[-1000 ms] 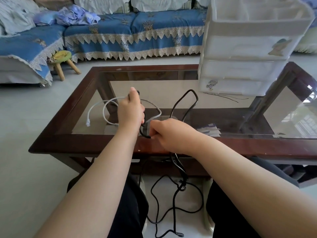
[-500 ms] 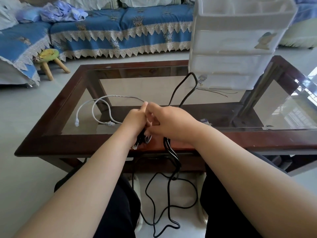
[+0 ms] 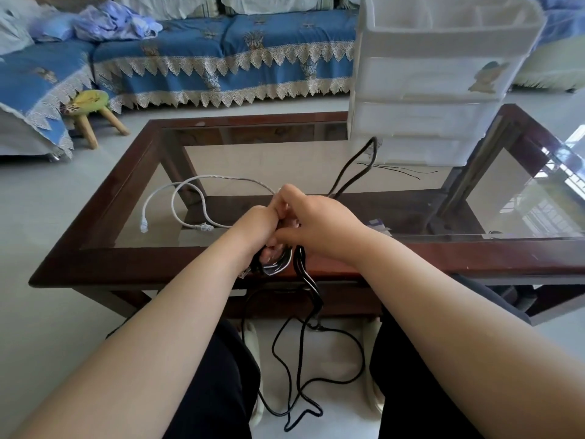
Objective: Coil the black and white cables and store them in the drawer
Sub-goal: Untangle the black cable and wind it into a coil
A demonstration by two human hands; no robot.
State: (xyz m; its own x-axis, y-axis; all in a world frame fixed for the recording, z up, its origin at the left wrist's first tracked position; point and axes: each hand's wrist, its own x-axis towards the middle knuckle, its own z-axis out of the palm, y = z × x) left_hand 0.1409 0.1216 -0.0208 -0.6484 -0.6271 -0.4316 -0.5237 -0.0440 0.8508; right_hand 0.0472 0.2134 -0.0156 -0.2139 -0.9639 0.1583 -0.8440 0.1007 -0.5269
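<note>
Two hands pressed together over the near edge of a glass-topped coffee table (image 3: 104,223). Left hand (image 3: 258,228) closed around a small bundle of black cable (image 3: 308,282), coils showing beneath its fingers; right hand (image 3: 319,223) closed against it, fingertips pinching the same cable. Black slack trailing down between the knees to the floor, one long loop rising behind the hands toward the white plastic drawer unit (image 3: 437,80) on the table. White cable (image 3: 177,191) lying loose on the glass at left, its near end running up to the hands. Small wooden stool (image 3: 90,104) beside the blue-covered sofa (image 3: 221,58) beyond.
</note>
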